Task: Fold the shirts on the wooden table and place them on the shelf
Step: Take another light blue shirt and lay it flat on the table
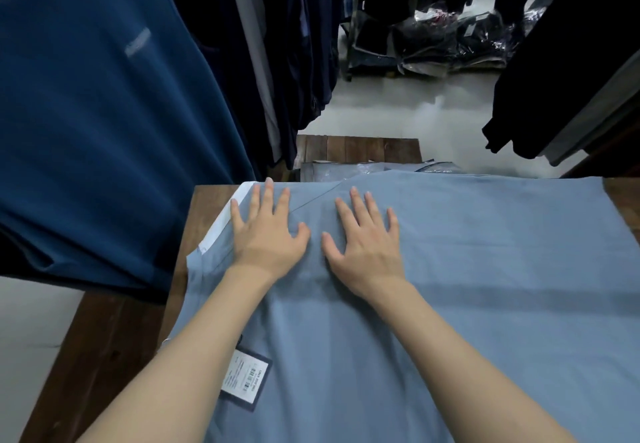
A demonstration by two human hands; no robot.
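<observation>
- As the grey-blue shirt (450, 287) lies spread flat over the wooden counter (204, 200), folding looks barely begun: this reads as the smoothing step.
- Left hand (268, 238) and right hand (367, 252) press side by side on the cloth near its far left edge. The fingers (268, 197) are straight and splayed, grasping nothing.
- Price tag (246, 378) sits at the shirt's near left edge.
- Next move, as judged: pinch a side edge and fold it inward.
- No shelf in view.
- Dark blue shirts (86, 131) hang at left.

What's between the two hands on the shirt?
Only bare fabric of the blue-grey shirt, faintly creased, between the left hand and right hand; thumbs do not touch. Head view.
</observation>
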